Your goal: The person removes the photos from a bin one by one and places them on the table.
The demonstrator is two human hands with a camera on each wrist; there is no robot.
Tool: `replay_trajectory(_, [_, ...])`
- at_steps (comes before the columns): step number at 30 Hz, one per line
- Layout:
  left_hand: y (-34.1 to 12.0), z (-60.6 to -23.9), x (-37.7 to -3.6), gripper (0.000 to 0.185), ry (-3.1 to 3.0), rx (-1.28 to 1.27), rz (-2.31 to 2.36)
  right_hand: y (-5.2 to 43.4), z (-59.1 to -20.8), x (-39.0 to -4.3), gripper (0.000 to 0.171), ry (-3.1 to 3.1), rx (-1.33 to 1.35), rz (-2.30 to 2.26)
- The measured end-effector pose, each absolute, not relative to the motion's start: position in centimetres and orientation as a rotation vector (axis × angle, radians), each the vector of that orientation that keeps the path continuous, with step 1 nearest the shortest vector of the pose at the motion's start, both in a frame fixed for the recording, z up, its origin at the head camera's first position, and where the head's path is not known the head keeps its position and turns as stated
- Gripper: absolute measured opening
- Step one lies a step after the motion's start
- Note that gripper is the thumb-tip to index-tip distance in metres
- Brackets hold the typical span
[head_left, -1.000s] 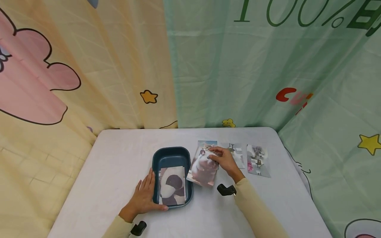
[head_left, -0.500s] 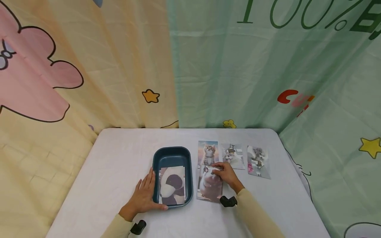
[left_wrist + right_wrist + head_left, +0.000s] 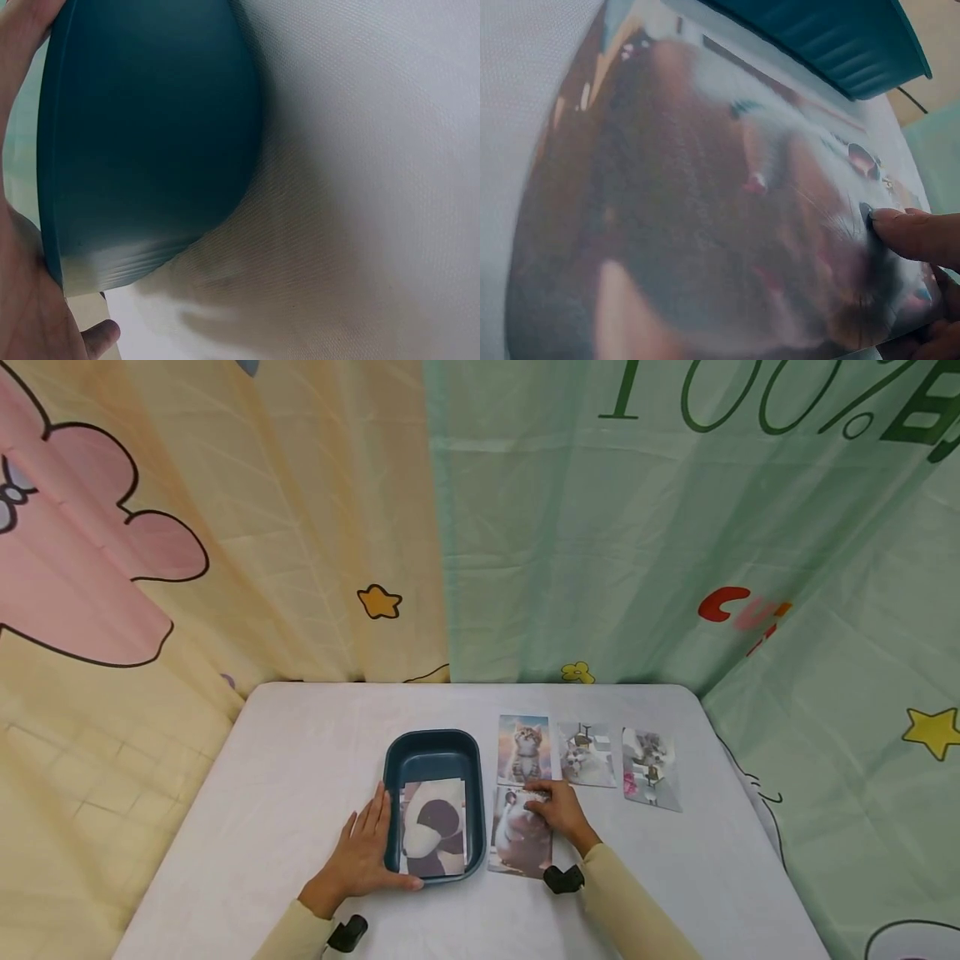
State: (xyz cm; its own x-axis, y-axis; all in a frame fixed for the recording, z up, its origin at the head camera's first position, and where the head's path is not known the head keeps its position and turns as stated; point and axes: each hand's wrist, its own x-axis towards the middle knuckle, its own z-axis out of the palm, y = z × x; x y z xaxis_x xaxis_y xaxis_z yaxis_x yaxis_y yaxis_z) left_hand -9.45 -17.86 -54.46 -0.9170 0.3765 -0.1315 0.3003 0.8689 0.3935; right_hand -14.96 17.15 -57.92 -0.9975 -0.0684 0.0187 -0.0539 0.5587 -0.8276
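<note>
A dark teal tray [image 3: 431, 752] stands on the white table [image 3: 300, 760] with a photo of a dark and white animal [image 3: 433, 839] propped in its near end. My left hand [image 3: 363, 852] rests flat against the tray's left wall [image 3: 150, 135], thumb along the front. To the right of the tray a hamster photo [image 3: 517, 843] lies on the table. My right hand [image 3: 551, 806] holds it at its top right corner. In the right wrist view the index fingertip [image 3: 900, 229] presses on the hamster photo [image 3: 705, 225], with the other fingers curled at its edge.
Three more photos lie in a row behind the right hand: a kitten [image 3: 523, 750], a second cat picture [image 3: 587, 753] and a third [image 3: 651, 768]. Printed curtains close in the table at the back and both sides. Bare table lies left of the tray.
My right hand has brought the hamster photo down and toward me, from lifted over the kitten photo to flat on the table beside the tray. The left hand and tray stayed put.
</note>
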Motion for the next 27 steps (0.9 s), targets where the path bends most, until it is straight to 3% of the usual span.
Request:
replay_trajectory(12, [-17.8,-54.5,-9.6,0.144,2.81,0.503,0.552,16.4,-54.2,-15.5,0.023,2.886,-0.239,-1.566])
replay_trajectory(19, [-18.0,-54.4,-9.6,0.144,2.804,0.494,0.548,12.3,-51.3,-17.0,0.02,2.757,-0.362,-1.578])
replay_trajectory(27, [-17.8,-54.1,-9.4,0.143,2.807,0.494,0.546,7.1,-50.7,-18.1,0.025,2.563,-0.647,-1.419])
